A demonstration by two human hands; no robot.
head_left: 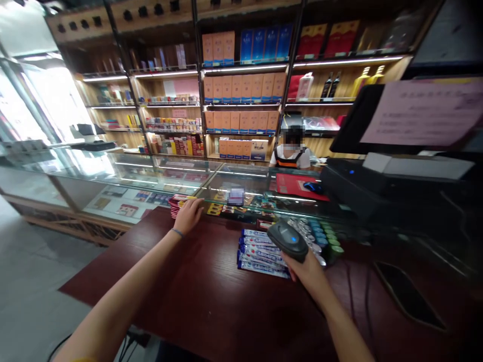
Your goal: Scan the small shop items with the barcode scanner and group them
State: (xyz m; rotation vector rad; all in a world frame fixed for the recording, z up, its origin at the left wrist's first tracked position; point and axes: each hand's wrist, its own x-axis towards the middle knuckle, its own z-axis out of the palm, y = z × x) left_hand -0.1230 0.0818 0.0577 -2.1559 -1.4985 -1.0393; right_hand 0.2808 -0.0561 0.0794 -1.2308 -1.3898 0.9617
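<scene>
My left hand [190,215] rests at the far edge of the dark wooden counter, against a stack of red packets [175,205]. Its fingers are loosely bent and apart, with no grip on the stack visible. In my right hand [307,269] is a black barcode scanner [289,240] with a lit blue light, its head tilted toward the left. Below and left of the scanner lie several blue-and-white stick-shaped packets [260,252] in a pile; the scanner and hand cover their right ends. Rows of small silver, blue and green rolls [320,236] stand just behind it.
A glass display case [166,173] adjoins the counter [211,306]. On the glass is a red mat [298,185] with a computer mouse [313,187]. A phone [409,294] and a monitor [350,118] are on the right. A person [290,156] is beyond, before stocked shelves [241,104].
</scene>
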